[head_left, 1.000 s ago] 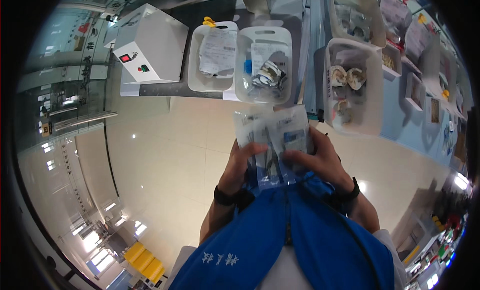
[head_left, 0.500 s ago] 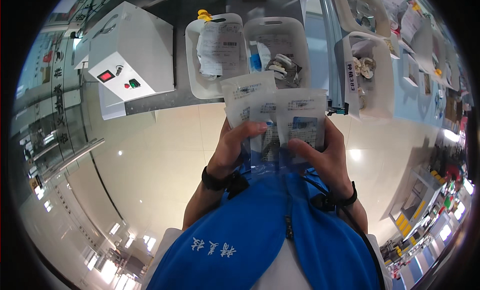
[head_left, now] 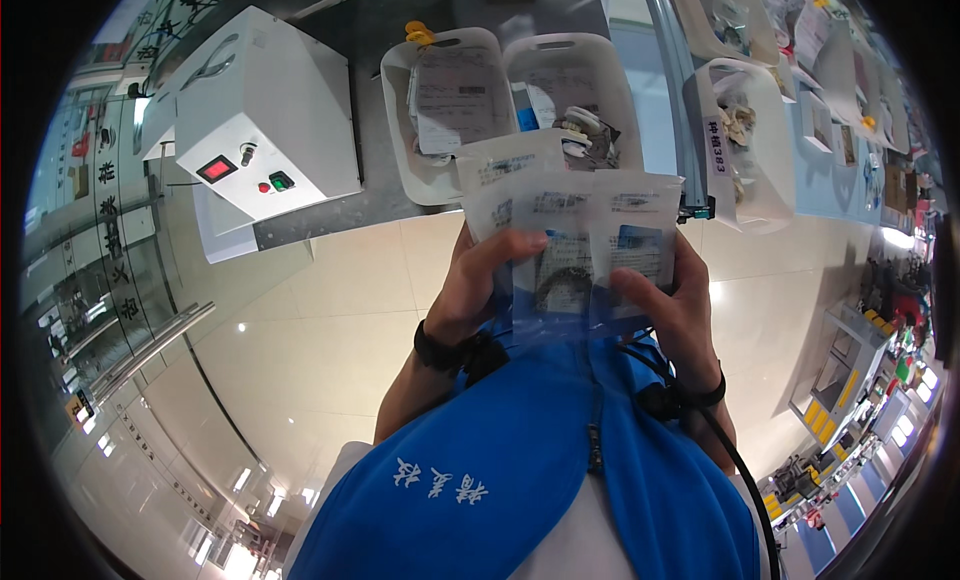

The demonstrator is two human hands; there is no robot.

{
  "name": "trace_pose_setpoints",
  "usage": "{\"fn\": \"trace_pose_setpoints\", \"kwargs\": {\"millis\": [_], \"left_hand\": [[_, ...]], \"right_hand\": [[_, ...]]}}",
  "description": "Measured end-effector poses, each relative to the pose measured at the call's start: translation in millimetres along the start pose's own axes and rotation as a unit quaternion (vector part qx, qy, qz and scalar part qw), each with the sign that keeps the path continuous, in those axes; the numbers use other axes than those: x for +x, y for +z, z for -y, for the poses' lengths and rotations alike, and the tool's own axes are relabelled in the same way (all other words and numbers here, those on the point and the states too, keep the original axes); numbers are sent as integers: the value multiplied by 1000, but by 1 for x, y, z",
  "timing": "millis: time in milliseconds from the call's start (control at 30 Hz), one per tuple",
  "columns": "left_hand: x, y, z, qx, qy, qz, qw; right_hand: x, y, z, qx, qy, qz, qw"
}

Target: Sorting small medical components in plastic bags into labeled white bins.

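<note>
Several translucent printed plastic bags are fanned out in front of my chest, held by both hands. My left hand [head_left: 470, 285] is closed on the left side of the fan, its thumb across the middle bag [head_left: 550, 210]. A dark curved shape shows through that bag; I cannot make out what it is. Another bag [head_left: 490, 170] sticks up behind it at the upper left. My right hand [head_left: 680, 305] grips the right bag [head_left: 645, 195], thumb on its front, near a blue patch. The fingers behind the bags are hidden.
Beyond the bags, a white bin [head_left: 400, 170] with paper slips and another white bin [head_left: 622, 90] with slips and pale dental-model-like pieces stand on a dark bench [head_left: 300, 230]. At left is a white switch box [head_left: 300, 130]; at right, a labelled bin [head_left: 770, 195].
The middle and right bags now sit more evenly side by side, and the dark curved shape shows more clearly. Both hands keep their grip. The whole view has shifted slightly.
</note>
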State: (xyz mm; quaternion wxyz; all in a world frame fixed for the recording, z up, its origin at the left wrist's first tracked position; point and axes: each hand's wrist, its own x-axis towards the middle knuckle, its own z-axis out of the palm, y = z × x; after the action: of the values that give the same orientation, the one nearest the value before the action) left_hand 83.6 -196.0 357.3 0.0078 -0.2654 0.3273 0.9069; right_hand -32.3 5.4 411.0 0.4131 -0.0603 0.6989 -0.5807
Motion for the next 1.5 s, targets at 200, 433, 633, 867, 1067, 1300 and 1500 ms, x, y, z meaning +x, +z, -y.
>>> {"fn": "trace_pose_setpoints", "kwargs": {"millis": [200, 433, 633, 867, 1067, 1300, 1500], "left_hand": [[-2, 5, -6, -5, 17, 9, 1000], [-7, -12, 35, 119, -62, 12, 991], [-24, -37, 49, 93, -159, 126, 975], [-26, -42, 59, -27, -104, 56, 993], [-29, -33, 30, -11, -94, 23, 995], [-29, -28, 27, -26, -78, 36, 996], [-26, -27, 29, -1, -60, 54, 997]], "right_hand": [[4, 1, 0, -3, 31, 9, 999], [-1, -9, -24, 5, 117, 43, 992], [-8, -17, -42, 34, 120, 58, 990], [-4, -15, -37, 72, 99, 43, 992], [-9, -18, -35, 93, 84, 35, 991], [-12, -13, -34, 93, 97, 53, 990], [-7, -2, -33, 68, 131, 82, 986]]}}
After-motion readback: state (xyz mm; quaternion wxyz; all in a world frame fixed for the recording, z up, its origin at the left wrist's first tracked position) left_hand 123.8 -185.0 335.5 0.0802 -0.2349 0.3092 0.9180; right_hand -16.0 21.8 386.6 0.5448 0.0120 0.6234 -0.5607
